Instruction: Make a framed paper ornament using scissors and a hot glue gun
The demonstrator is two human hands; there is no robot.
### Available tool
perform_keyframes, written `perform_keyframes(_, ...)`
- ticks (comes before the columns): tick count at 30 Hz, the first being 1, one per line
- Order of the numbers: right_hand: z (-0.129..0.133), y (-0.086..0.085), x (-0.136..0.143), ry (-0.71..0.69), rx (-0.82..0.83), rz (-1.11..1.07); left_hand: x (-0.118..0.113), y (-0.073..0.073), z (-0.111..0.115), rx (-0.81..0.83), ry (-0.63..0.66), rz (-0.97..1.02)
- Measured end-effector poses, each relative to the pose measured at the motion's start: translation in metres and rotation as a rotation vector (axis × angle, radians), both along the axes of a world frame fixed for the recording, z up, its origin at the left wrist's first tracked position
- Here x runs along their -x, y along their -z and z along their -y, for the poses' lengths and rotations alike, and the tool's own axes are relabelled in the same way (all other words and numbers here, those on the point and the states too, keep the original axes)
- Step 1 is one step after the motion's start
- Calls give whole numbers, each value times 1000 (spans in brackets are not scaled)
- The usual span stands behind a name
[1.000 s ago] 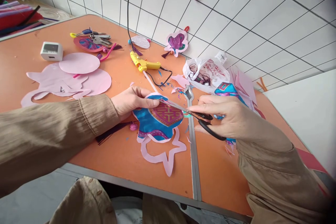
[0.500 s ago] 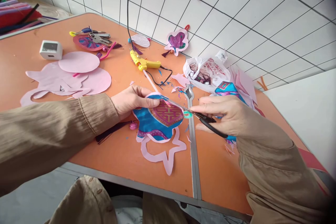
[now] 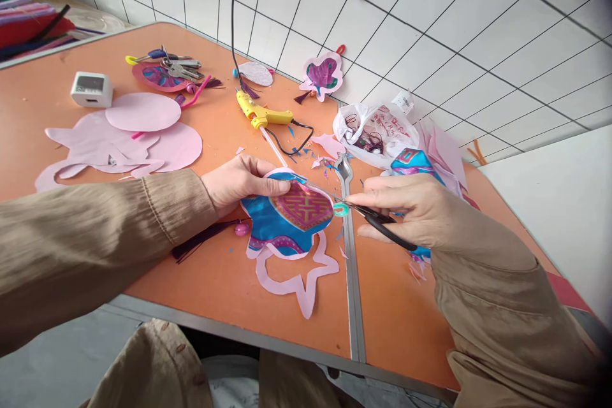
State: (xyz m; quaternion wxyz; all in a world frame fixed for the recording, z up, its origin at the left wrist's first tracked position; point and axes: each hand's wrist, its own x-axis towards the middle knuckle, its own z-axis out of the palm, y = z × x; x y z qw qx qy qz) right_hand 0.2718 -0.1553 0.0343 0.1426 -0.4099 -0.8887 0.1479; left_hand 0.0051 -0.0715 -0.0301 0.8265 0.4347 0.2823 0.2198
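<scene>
My left hand (image 3: pixel 246 183) pinches the upper left edge of a blue patterned fabric piece (image 3: pixel 272 224) backed with pink. A pink bead (image 3: pixel 241 229) and a dark tassel (image 3: pixel 198 242) hang at its left, and a small green loop (image 3: pixel 341 209) shows at its right edge. Black-handled scissors (image 3: pixel 385 225) are gripped in my right hand (image 3: pixel 414 207), their blades along the fabric's upper right edge. Below the fabric lies a pink cut-out outline (image 3: pixel 306 290) on the orange table.
A yellow glue gun (image 3: pixel 262 113) with a black cable lies beyond my hands. Pink shapes (image 3: pixel 143 111), a white box (image 3: pixel 92 89) and keys (image 3: pixel 180 69) are at the left. A plastic bag (image 3: pixel 377 134) sits against the tiled wall, near blue fabric (image 3: pixel 417 162) and scattered scraps.
The fabric piece has shifted very slightly left. Both hands keep their grips, and the scissors have barely moved.
</scene>
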Motion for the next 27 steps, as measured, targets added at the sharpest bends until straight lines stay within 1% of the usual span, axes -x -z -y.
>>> perform_keyframes(4,0,0,-1,-6,-13,-3,0,-1,0,3,-9,-3)
perform_keyframes(10,-1,3,-2,-2,-31,-15,1,3,-2,-15,14,20)
perform_keyframes(14,0,0,0,15,7,-41,1,3,-2,-7,23,-2)
perform_keyframes(16,0,-2,2,67,33,-48,1,2,-2,-7,18,-5)
perform_keyframes(17,-1,-3,2,118,29,-47,1,1,-1,-7,14,-5)
perform_keyframes(19,-2,-4,1,229,0,-12,1,0,-1,-8,3,-6)
perform_keyframes(21,-3,-6,0,288,-43,44,0,-1,-1,-10,-6,-7)
perform_keyframes(23,-3,-10,-1,295,-65,48,0,-1,-1,-13,-19,0)
perform_keyframes(27,1,-19,0,268,-55,-43,-1,0,0,-25,-43,12)
